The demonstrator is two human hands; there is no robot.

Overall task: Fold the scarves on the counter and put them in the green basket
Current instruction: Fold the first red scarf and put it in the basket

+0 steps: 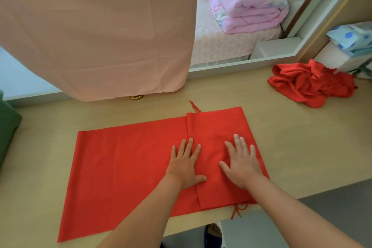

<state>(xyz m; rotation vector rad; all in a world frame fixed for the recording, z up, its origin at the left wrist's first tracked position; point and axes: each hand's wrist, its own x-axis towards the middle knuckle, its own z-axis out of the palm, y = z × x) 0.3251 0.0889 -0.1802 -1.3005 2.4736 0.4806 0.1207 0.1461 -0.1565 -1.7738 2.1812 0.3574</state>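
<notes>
A red scarf [120,171] lies spread flat on the wooden counter [302,147], its right end folded over into a double layer. My left hand [185,165] presses flat on the scarf at the fold's edge, fingers straight. My right hand [241,165] lies flat on the folded part, fingers spread. A second red scarf [310,84] sits crumpled at the counter's far right. The green basket [8,133] shows only partly at the left edge.
A pink curtain [96,26] hangs over the counter's far left. A small gold ring-shaped object [136,97] sits under its hem. Beyond the counter is a bed with a folded pink quilt [247,0]. A blue-dotted bag [352,38] stands at the far right.
</notes>
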